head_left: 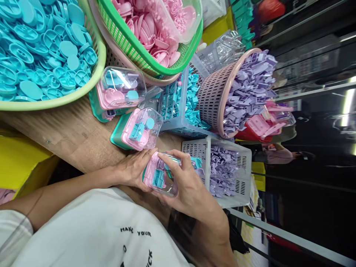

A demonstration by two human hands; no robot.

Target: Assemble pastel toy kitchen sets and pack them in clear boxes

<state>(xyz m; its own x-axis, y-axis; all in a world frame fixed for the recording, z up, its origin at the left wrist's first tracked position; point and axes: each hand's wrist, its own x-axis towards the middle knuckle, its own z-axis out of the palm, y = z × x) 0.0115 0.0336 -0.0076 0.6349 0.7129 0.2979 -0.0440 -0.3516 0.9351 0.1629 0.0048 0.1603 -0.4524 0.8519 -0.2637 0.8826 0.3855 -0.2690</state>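
Close to my body, both hands hold a small plastic case [158, 177] with a pink rim, a clear cover and teal and pink pieces inside. My left hand [136, 168] is closed around its pink and teal base side. Across the clear cover, the fingers and thumb of my right hand [187, 185] are wrapped, hiding part of it. A similar case [136, 129] with a teal base and clear cover lies on the wooden table just beyond my hands. Behind it lies another such case [119, 91], holding pink, teal and lilac pieces.
A yellow-green basket [100, 63] of turquoise discs stands at left. A green basket [155, 66] holds pink parts. Further right are a blue crate [178, 126] of teal pieces, a pink basket [213, 96] of lilac parts and a white crate [194, 150]. A yellow box [25, 159] sits at lower left.
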